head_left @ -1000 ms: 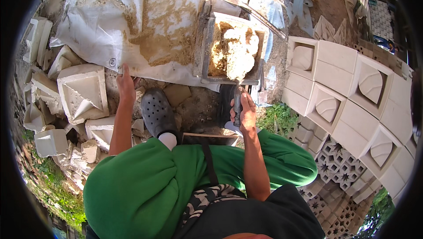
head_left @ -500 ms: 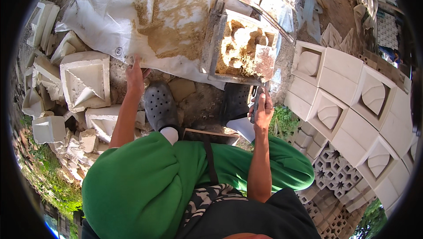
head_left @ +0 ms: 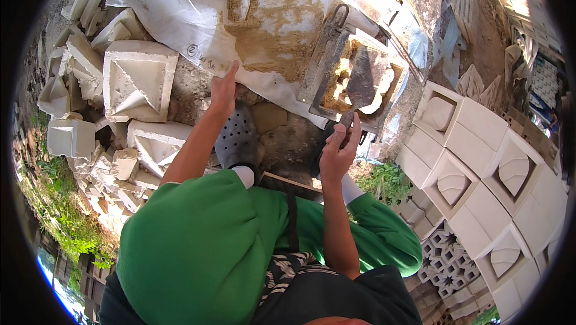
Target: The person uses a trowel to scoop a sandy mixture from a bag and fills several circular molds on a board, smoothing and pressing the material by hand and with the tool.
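My left hand (head_left: 222, 93) grips the near edge of a white plastic sheet (head_left: 207, 37) that is smeared with tan, sandy material. The index finger lies along the top of the sheet and the thumb is hidden. In my right hand (head_left: 339, 152) is the handle of a trowel, with fingers partly stretched along it. The trowel's dark, dirty blade (head_left: 367, 79) is over a frame-like box mould (head_left: 379, 122). Crumbly yellow material (head_left: 338, 88) fills part of the mould around the blade. A metal loop handle (head_left: 341, 14) stands at the mould's far left corner.
Broken pale cast blocks (head_left: 141, 79) are piled at the left. Rows of square relief blocks (head_left: 474, 121) stand at the right, with pierced star-pattern blocks (head_left: 450, 262) below. My dark clog (head_left: 237, 139) is between the hands. A long bar (head_left: 402, 52) lies beside the mould.
The trowel blade has swung from the mould's near right part to over its middle, and a darker face shows. My right hand has shifted left relative to the mould. The view has shifted.
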{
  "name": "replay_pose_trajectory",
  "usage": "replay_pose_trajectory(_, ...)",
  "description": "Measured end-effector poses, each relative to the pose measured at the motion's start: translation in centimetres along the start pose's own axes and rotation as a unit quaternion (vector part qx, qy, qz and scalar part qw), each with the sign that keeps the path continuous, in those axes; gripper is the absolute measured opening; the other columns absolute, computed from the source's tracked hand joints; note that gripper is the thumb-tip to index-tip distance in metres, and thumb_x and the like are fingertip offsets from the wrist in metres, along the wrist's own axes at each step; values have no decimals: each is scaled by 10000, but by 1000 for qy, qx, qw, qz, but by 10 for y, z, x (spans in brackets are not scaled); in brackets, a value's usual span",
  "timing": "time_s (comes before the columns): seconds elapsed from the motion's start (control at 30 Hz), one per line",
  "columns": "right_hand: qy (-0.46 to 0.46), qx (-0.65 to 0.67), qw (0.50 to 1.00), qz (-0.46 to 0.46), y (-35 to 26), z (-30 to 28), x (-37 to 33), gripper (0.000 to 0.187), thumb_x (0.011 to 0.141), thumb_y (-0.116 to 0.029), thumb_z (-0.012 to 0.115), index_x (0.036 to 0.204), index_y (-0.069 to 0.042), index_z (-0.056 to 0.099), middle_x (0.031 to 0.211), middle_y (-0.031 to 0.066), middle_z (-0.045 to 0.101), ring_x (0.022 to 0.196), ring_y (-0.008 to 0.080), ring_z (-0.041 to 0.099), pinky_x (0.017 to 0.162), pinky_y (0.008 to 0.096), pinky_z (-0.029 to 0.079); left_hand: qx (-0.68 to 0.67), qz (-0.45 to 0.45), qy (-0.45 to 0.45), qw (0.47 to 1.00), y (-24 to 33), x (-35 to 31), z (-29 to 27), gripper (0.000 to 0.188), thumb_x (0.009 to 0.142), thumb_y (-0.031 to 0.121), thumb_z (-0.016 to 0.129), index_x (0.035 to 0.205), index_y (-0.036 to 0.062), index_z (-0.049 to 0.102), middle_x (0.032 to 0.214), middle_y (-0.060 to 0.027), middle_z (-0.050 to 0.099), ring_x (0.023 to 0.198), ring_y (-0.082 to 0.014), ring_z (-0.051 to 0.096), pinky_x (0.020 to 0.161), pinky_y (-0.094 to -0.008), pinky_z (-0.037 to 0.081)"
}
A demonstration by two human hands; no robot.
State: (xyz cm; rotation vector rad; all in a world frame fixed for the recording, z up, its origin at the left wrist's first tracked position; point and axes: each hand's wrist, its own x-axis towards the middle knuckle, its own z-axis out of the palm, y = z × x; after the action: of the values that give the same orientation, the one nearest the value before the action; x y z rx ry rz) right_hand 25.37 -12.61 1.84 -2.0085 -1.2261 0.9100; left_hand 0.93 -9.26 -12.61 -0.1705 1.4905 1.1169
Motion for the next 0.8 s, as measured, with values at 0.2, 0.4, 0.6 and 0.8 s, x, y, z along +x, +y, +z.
replay_pose_trajectory(0.2,-163,-167,965,-121,-3,59,-36,544,984,-120,488,1462,60,301,1132,248,504,1006,401,554,880,461,448,-24,-8,43,999,0,2,3,350,928,244,663,1181,17,578,1083,-57,625,873,-158,638,709,-312,555)
replay_pose_trajectory(0.4,-151,-223,963,0,32,84,-41,567,975,-91,458,1472,66,236,1219,312,423,1057,459,537,897,467,457,-13,1,-9,1000,-17,3,-3,340,929,165,650,1210,8,543,1134,-91,623,989,-207,650,819,-359,586)
replay_pose_trajectory(0.6,-165,-180,969,37,16,100,-51,541,981,-143,445,1462,47,283,1275,332,448,1137,465,510,960,480,423,132,61,12,989,-32,17,-18,250,886,92,667,1077,-56,603,969,-98,658,805,-187,650,693,-322,525)
replay_pose_trajectory(0.8,-203,-111,973,15,11,100,-40,530,994,-163,433,1451,56,277,1302,353,434,1186,496,475,1011,493,397,129,78,14,989,-30,15,-20,250,869,63,664,1060,-87,605,942,-110,653,771,-177,627,624,-308,483)
